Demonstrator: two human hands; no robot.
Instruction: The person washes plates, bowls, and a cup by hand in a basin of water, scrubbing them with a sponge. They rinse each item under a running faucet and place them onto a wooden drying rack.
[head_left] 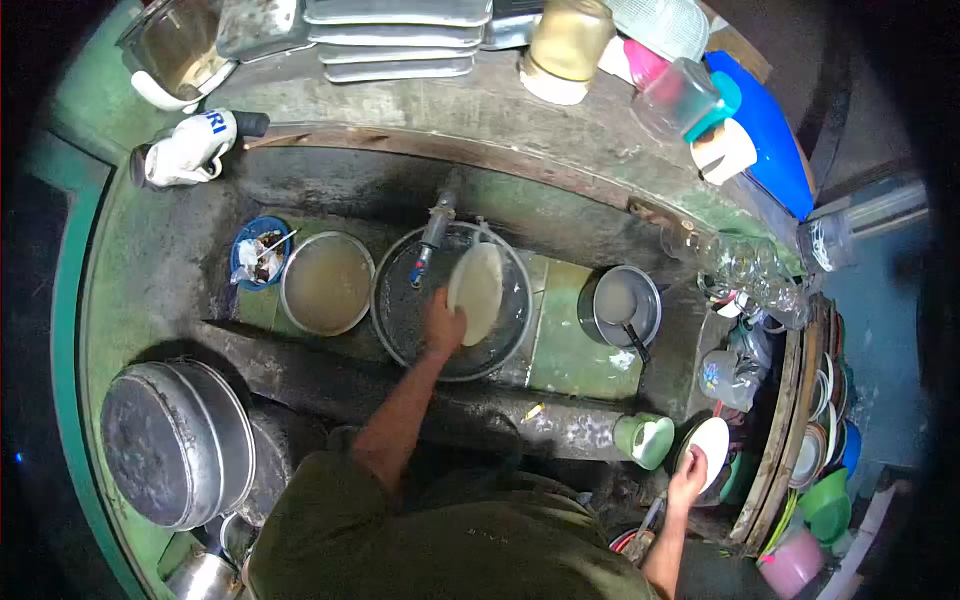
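My left hand (443,322) grips the lower left edge of a pale plate (477,293). The plate is tilted over a large round metal basin (523,338) of water, beside the tap (436,225). Down at the right, my right hand (688,480) has its fingers closed on the edge of a white plate (712,445). That plate is near a light green cup (640,440) lying on its side on the ledge.
Left of the basin are a pot of cloudy water (328,283) and a blue bin of scraps (262,252). A saucepan (620,307) sits in a pot to the right. Large pots (165,445) stand lower left; stacked trays (398,38) line the upper shelf. Dishes fill a wooden rack (790,430).
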